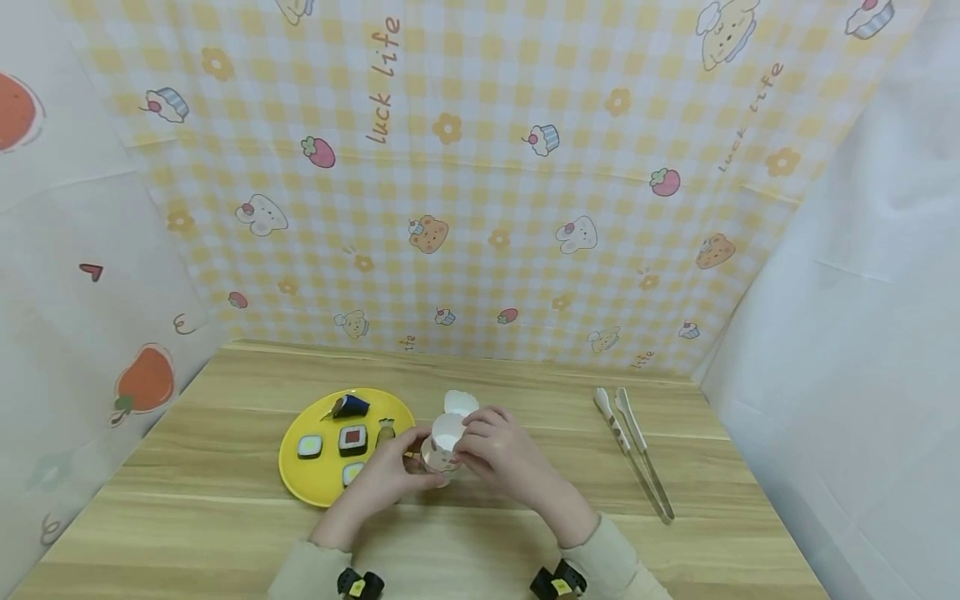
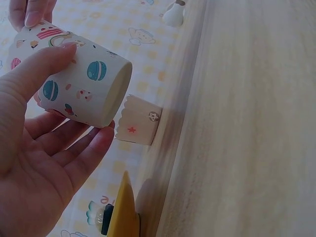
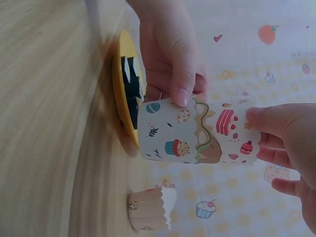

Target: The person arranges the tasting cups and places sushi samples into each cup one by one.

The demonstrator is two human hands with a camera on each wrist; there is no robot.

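Two nested white paper baking cups, printed with cakes and sweets, are held just above the table. My left hand [image 1: 388, 472] grips the lower paper cup [image 3: 165, 131], its thumb on one side and fingers around the other. At the rim end, my right hand [image 1: 501, 452] pinches the upper paper cup [image 3: 229, 131], which sticks partly out of the lower one. The cups are tipped a little in the head view. Another paper cup [image 2: 138, 121], pinkish with a scalloped rim, stands on the table just behind them.
Left of the hands lies a yellow plate [image 1: 300, 483] bearing several toy sushi pieces [image 1: 352, 440]; my left hand partly covers its right side. Metal tongs [image 1: 637, 454] with white tips lie at the right. A checked cloth [image 1: 480, 200] hangs behind the wooden table [image 1: 712, 475].
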